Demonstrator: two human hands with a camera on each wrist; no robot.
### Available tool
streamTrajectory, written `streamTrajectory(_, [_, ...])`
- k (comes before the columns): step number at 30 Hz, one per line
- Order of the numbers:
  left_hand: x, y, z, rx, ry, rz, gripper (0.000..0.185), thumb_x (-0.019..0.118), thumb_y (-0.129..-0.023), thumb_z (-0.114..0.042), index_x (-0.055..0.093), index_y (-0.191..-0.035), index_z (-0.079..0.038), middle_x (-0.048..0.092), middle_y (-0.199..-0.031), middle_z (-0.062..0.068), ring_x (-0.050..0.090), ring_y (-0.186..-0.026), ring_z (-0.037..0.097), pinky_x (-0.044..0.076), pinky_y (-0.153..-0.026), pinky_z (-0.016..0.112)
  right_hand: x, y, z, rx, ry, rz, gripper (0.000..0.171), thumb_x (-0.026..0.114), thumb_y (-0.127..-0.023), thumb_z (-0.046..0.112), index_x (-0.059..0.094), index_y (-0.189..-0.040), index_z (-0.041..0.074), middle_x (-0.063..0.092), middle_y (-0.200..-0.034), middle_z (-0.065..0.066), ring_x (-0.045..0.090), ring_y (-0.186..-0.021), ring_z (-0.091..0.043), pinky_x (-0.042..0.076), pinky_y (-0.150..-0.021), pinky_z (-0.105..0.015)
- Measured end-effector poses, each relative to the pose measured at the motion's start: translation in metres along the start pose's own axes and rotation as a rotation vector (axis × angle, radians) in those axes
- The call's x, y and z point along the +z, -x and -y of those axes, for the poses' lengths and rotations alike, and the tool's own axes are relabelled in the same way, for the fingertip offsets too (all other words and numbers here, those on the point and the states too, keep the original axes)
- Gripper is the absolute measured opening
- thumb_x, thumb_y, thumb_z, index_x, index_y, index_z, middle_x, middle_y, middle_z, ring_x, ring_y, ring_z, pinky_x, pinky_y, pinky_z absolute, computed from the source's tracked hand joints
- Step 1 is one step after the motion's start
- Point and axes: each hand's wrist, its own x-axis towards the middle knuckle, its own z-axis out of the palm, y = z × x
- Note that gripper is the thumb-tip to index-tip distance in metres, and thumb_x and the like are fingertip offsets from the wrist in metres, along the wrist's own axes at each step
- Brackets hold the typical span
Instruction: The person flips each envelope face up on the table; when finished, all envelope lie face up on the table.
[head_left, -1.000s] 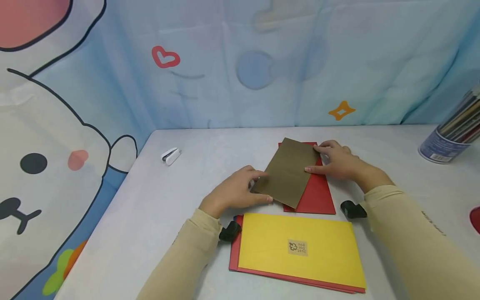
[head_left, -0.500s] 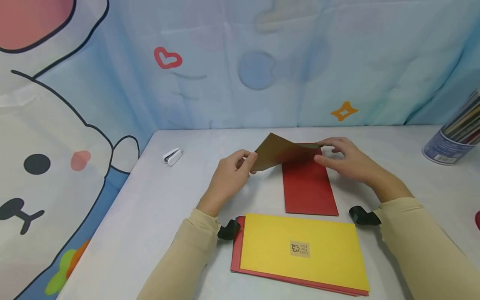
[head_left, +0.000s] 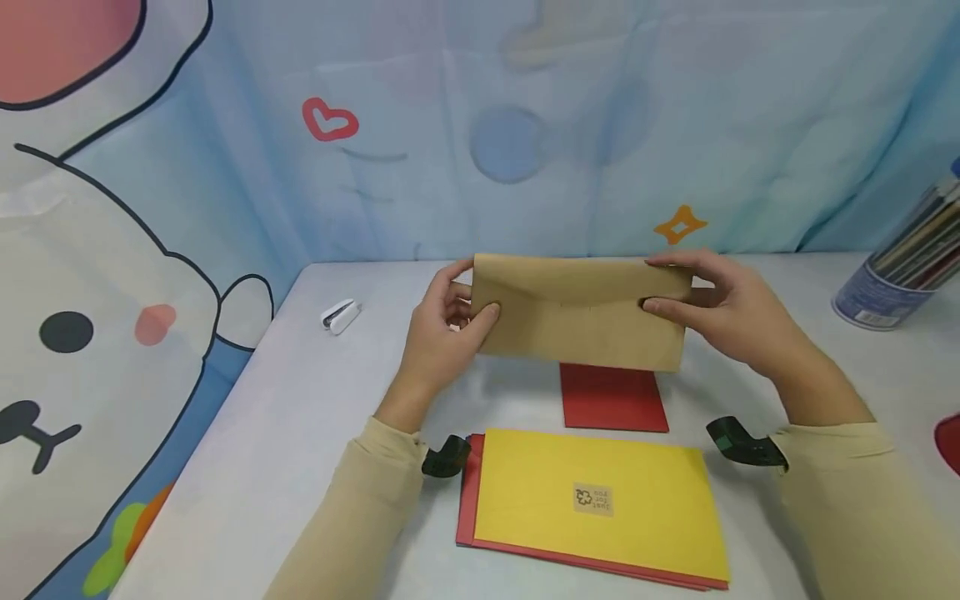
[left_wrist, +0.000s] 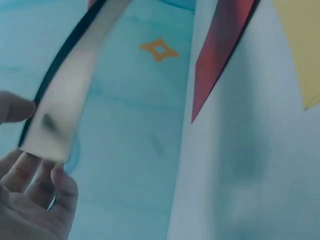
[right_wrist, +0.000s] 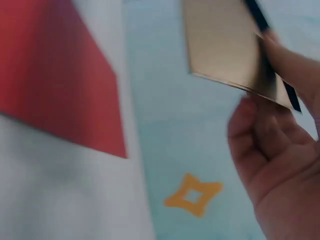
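Observation:
My left hand (head_left: pixel 442 333) and right hand (head_left: pixel 738 312) hold a brown kraft paper envelope (head_left: pixel 577 329) by its two short ends. The thumbs are on the near face and the other fingers are behind it. A folded flap runs along its top edge. It is tilted up above the table, over a red envelope (head_left: pixel 613 400) that it partly hides. In the left wrist view the envelope (left_wrist: pixel 65 100) appears nearly edge-on between thumb and fingers. The right wrist view shows its corner (right_wrist: pixel 225 45) between the right thumb and fingers.
Nearer to me lies a stack with a yellow envelope (head_left: pixel 600 542) on top, bearing a "just for you" sticker, and red ones under it. A small white stapler (head_left: pixel 342 317) lies at left. A blue can (head_left: pixel 881 292) of pencils stands at right.
The brown envelope lay flat across the red one; both hands have lifted it, turned it lengthwise and tilted it up. Its lighter, flapped side now shows.

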Motion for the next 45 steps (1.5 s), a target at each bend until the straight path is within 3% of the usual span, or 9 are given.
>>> streamTrajectory(5, [-0.010, -0.002, -0.001, 0.057, 0.063, 0.137, 0.057, 0.074, -0.089, -0.003, 0.056, -0.142, -0.011, 0.058, -0.117, 0.007, 0.060, -0.070, 0.022, 0.048, -0.069, 0.029, -0.010, 0.006, 0.012, -0.009, 0.030, 0.080, 0.049, 0.080, -0.089, 0.018, 0.065, -0.136, 0.017, 0.056, -0.133, 0.001, 0.071, -0.092, -0.009, 0.054, -0.076, -0.021])
streamTrajectory(11, [-0.023, -0.001, -0.006, -0.109, 0.119, 0.365, 0.047, 0.083, -0.084, -0.010, 0.068, -0.128, -0.015, 0.060, -0.125, 0.001, 0.069, -0.081, 0.025, 0.054, -0.070, 0.032, -0.018, 0.011, 0.016, 0.000, 0.141, 0.238, 0.047, 0.083, -0.086, 0.028, 0.070, -0.130, 0.023, 0.064, -0.127, -0.002, 0.072, -0.086, -0.016, 0.054, -0.075, -0.024])
streamTrajectory(14, [-0.025, 0.000, -0.006, -0.174, 0.075, 0.493, 0.047, 0.086, -0.082, -0.017, 0.069, -0.125, -0.020, 0.062, -0.120, 0.000, 0.070, -0.081, 0.024, 0.056, -0.072, 0.035, -0.018, 0.012, 0.017, -0.011, 0.163, 0.345, 0.048, 0.083, -0.085, 0.033, 0.070, -0.130, 0.024, 0.069, -0.121, -0.002, 0.071, -0.084, -0.016, 0.054, -0.074, -0.027])
streamTrajectory(18, [-0.023, 0.001, -0.004, -0.168, -0.059, 0.668, 0.037, 0.084, -0.085, -0.027, 0.072, -0.120, -0.022, 0.065, -0.105, 0.000, 0.067, -0.079, 0.018, 0.054, -0.074, 0.032, -0.012, 0.011, 0.017, -0.070, 0.092, 0.536, 0.044, 0.080, -0.088, 0.029, 0.070, -0.129, 0.020, 0.070, -0.116, 0.000, 0.070, -0.088, -0.017, 0.056, -0.077, -0.030])
streamTrajectory(23, [-0.013, 0.004, 0.002, -0.186, -0.140, 0.838, 0.023, 0.080, -0.089, -0.020, 0.074, -0.111, -0.018, 0.065, -0.090, 0.000, 0.068, -0.074, 0.016, 0.053, -0.069, 0.030, 0.003, 0.009, 0.016, -0.036, 0.060, 0.760, 0.031, 0.076, -0.091, 0.020, 0.072, -0.121, 0.014, 0.071, -0.106, 0.003, 0.068, -0.092, -0.018, 0.056, -0.079, -0.032])
streamTrajectory(30, [0.002, 0.009, 0.001, -0.171, -0.240, 0.928, 0.017, 0.084, -0.084, -0.020, 0.078, -0.099, -0.023, 0.067, -0.081, -0.004, 0.063, -0.071, 0.017, 0.050, -0.064, 0.027, 0.020, 0.011, 0.017, 0.114, 0.120, 0.833, 0.012, 0.082, -0.082, 0.006, 0.078, -0.092, 0.011, 0.068, -0.082, 0.001, 0.062, -0.076, -0.018, 0.055, -0.067, -0.031])
streamTrajectory(37, [0.009, 0.013, -0.002, -0.194, -0.245, 0.988, 0.015, 0.085, -0.083, -0.023, 0.078, -0.097, -0.024, 0.067, -0.080, -0.006, 0.060, -0.066, 0.014, 0.048, -0.058, 0.027, 0.024, 0.014, 0.014, 0.181, 0.159, 0.894, 0.011, 0.085, -0.079, 0.007, 0.078, -0.086, 0.012, 0.070, -0.080, 0.002, 0.063, -0.074, -0.017, 0.055, -0.067, -0.032])
streamTrajectory(40, [0.010, 0.014, -0.001, -0.186, -0.238, 0.983, 0.015, 0.082, -0.086, -0.025, 0.078, -0.101, -0.022, 0.067, -0.081, -0.005, 0.060, -0.067, 0.014, 0.049, -0.059, 0.027, 0.021, 0.011, 0.010, 0.151, 0.185, 0.864, 0.009, 0.084, -0.081, 0.011, 0.078, -0.087, 0.014, 0.070, -0.082, 0.004, 0.063, -0.076, -0.017, 0.054, -0.069, -0.031])
streamTrajectory(45, [0.014, 0.014, 0.001, -0.142, -0.252, 0.939, 0.016, 0.076, -0.092, -0.024, 0.076, -0.106, -0.018, 0.065, -0.081, -0.007, 0.063, -0.072, 0.009, 0.050, -0.066, 0.025, 0.011, 0.004, 0.001, 0.084, 0.246, 0.707, 0.013, 0.083, -0.084, 0.016, 0.077, -0.096, 0.014, 0.069, -0.087, 0.005, 0.063, -0.081, -0.017, 0.053, -0.070, -0.031])
